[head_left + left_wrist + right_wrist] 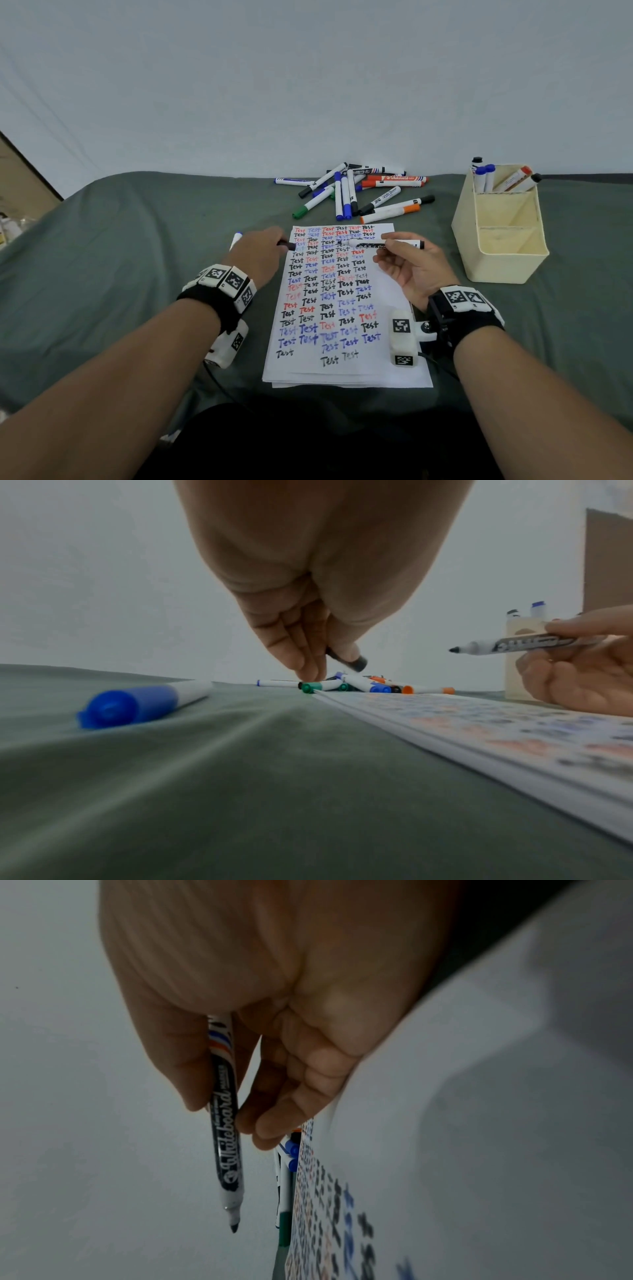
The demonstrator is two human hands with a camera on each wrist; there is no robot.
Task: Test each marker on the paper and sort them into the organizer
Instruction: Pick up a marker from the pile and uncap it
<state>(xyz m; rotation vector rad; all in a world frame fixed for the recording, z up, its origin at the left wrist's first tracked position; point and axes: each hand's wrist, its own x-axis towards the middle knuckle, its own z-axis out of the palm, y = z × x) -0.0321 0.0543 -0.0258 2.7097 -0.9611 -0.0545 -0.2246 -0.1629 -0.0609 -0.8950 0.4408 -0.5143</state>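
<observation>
My right hand (pixel 407 263) holds an uncapped black whiteboard marker (pixel 380 244) level above the upper part of the paper (pixel 383 373), tip pointing left. The same marker (pixel 226 1123) is pinched between thumb and fingers, and its tip (pixel 455 649) shows bare. My left hand (pixel 258 255) grips the black cap (pixel 287 244) at the paper's left edge; the cap (pixel 352 662) sits under the thumb. The paper is covered with rows of "Test" in black, blue and red. The cream organizer (pixel 500 263) stands at the right.
A pile of capped markers (pixel 356 192) lies beyond the paper. A blue-capped marker (pixel 137 704) lies left of my left hand. Several markers (pixel 503 176) stand in the organizer's back compartment. Green cloth (pixel 137 240) covers the table; a wall rises behind.
</observation>
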